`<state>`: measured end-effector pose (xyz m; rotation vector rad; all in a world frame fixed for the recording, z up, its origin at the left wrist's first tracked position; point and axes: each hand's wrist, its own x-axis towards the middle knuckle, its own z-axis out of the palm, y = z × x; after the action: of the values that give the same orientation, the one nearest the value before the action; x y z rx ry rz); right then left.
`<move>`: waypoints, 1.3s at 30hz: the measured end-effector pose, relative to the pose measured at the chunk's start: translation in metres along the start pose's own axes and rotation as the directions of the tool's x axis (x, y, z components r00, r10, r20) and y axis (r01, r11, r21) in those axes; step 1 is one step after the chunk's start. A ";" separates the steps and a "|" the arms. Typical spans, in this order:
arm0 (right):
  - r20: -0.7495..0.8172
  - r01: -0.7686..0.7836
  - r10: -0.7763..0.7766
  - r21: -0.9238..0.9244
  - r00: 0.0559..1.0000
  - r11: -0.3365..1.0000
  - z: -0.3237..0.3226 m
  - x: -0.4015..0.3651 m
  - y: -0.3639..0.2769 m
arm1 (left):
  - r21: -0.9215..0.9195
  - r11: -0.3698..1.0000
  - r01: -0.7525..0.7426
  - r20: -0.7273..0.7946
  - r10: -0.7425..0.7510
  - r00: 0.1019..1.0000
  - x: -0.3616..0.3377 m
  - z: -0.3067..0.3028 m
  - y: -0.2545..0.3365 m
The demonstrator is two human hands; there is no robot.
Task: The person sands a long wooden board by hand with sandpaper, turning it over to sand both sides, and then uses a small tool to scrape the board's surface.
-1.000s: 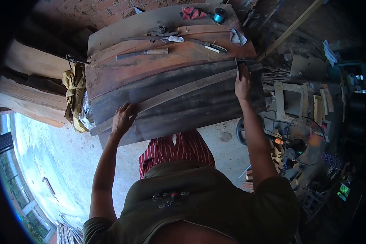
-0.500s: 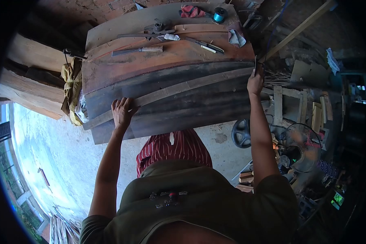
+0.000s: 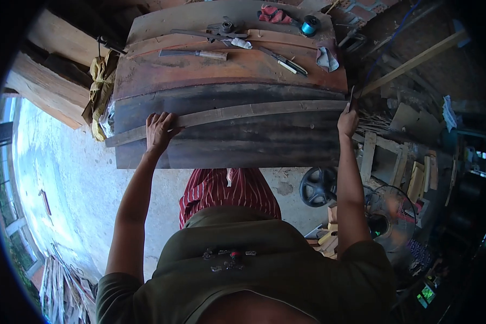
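Wooden strip [image 3: 243, 112] lies lengthwise across the dark bench board [image 3: 253, 148]. Left hand [image 3: 159, 131] rests flat on the strip's left part, fingers spread, pressing rather than clasping. Right hand [image 3: 348, 122] is at the strip's right end, closed around a thin dark tool [image 3: 351, 98], possibly a blade; too small to confirm.

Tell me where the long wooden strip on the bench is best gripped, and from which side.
Probably near both ends, reaching over from the near edge. The wooden strip is long and thin and lies flat across the dark board, so a single middle grip would likely let it sag. The left hand and right hand sit at those ends.
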<state>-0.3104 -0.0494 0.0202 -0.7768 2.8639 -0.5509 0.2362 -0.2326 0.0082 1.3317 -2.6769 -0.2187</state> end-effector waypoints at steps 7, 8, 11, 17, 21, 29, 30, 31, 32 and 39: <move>-0.051 0.783 -0.782 0.009 0.621 0.622 0.035 -0.105 -0.030 | 0.006 0.998 0.070 0.052 -0.070 0.996 -0.004 0.000 -0.006; -0.050 0.797 -0.796 0.017 0.604 0.604 0.041 -0.116 -0.044 | -0.018 1.000 0.022 -0.021 -0.023 1.000 -0.005 0.005 -0.007; 0.075 0.882 -0.897 0.164 0.436 0.442 0.053 -0.157 -0.093 | -0.032 0.999 -0.012 -0.085 0.009 0.996 -0.007 0.009 -0.008; 0.207 0.947 -0.974 0.281 0.095 0.152 0.080 -0.180 -0.171 | -0.009 1.000 0.029 0.015 -0.028 0.999 -0.018 0.001 -0.014; 0.376 0.981 -0.926 0.161 0.042 0.110 0.032 -0.132 -0.148 | -0.021 0.925 0.380 -0.150 -0.379 0.913 -0.065 -0.029 -0.066; 0.388 0.963 -0.907 0.261 -0.166 -0.065 0.059 -0.149 -0.197 | -0.739 0.413 0.532 0.086 -0.725 0.683 -0.141 -0.023 -0.184; 0.380 0.953 -0.903 0.287 -0.203 -0.094 0.070 -0.164 -0.218 | -0.834 0.315 0.453 0.122 -0.696 0.708 -0.141 -0.022 -0.185; 0.343 0.942 -0.907 0.309 -0.242 -0.134 0.082 -0.183 -0.238 | -0.835 0.306 0.457 0.129 -0.699 0.703 -0.143 -0.020 -0.187; 0.313 0.929 -0.909 0.329 -0.277 -0.170 0.093 -0.203 -0.257 | -0.840 0.296 0.454 0.131 -0.702 0.700 -0.143 -0.018 -0.189; 0.280 0.904 -0.893 0.350 -0.352 -0.246 0.119 -0.259 -0.324 | -0.680 0.432 0.592 0.118 -0.733 0.670 -0.139 -0.026 -0.192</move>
<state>0.0877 -0.2148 0.0377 -2.7582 0.9547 -0.2426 0.4741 -0.2380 -0.0125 1.8914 -1.4517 -0.9815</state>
